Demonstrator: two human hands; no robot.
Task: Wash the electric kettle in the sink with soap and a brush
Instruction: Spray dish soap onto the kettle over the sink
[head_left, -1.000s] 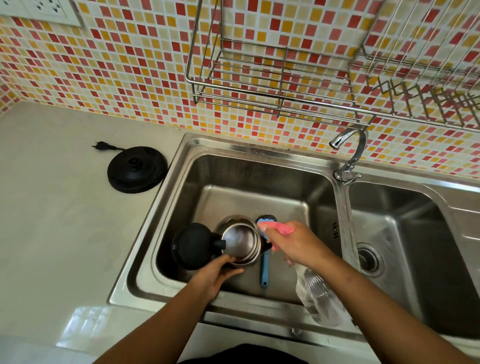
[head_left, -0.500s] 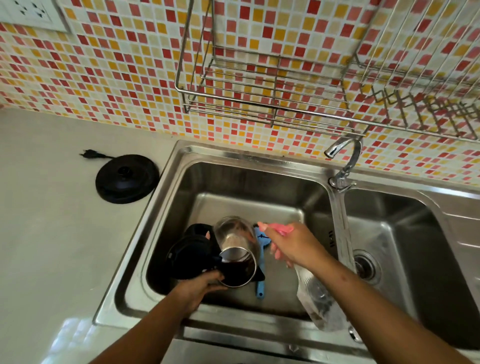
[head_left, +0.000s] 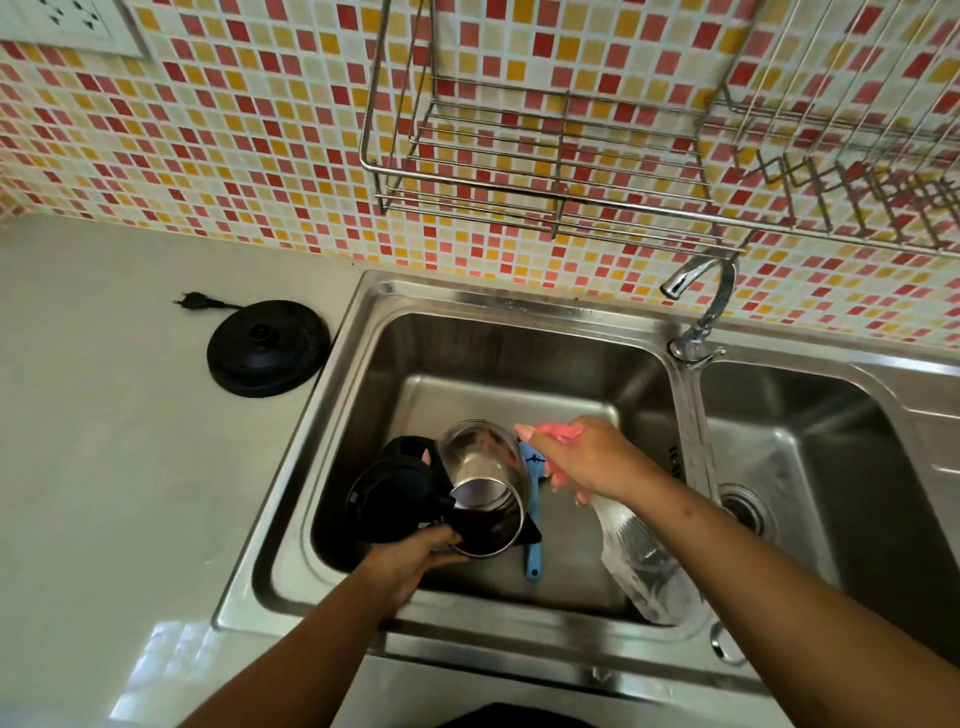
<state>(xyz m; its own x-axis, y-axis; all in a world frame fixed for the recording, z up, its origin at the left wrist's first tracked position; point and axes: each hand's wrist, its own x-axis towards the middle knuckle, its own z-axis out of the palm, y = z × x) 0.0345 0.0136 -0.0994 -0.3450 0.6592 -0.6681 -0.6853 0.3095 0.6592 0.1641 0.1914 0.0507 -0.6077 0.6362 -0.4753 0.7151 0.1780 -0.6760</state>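
**Soap stage: nozzle sits at three o'clock of the kettle mouth**

The kettle (head_left: 483, 493) lies tipped on its side in the left basin of the sink (head_left: 524, 299), low and left of the basin's middle. Its long axis runs roughly from twelve o'clock (base, away from the person) to six o'clock (open mouth, toward the person). The black lid (head_left: 392, 496) hangs open at nine o'clock of the body.

The left hand (head_left: 415, 556) is closed around the kettle's near edge by the rim, at six to seven o'clock of the mouth, and props it at that tilt.

The right hand (head_left: 587, 460) is wrapped round the pink head of a spray bottle (head_left: 644, 566); whether a finger is on the trigger cannot be told. The clear body trails back toward five o'clock. The pink tip points toward nine o'clock and stands just beside the kettle's upper flank, at about two to three o'clock of the body.

A blue brush (head_left: 533, 561) lies on the basin floor under and just right of the kettle, handle toward six o'clock. It is untouched.

Judgement: soap is being applied; scrubbing is not yet begun. The nozzle faces the outer shell, not the opening. To reach the inside, either the mouth must turn toward three o'clock or the nozzle must drop toward five o'clock. The right hand is nearer the brush, but it is occupied.

The base (head_left: 267, 348) rests on the desk (head_left: 104, 415), well apart from the sink.
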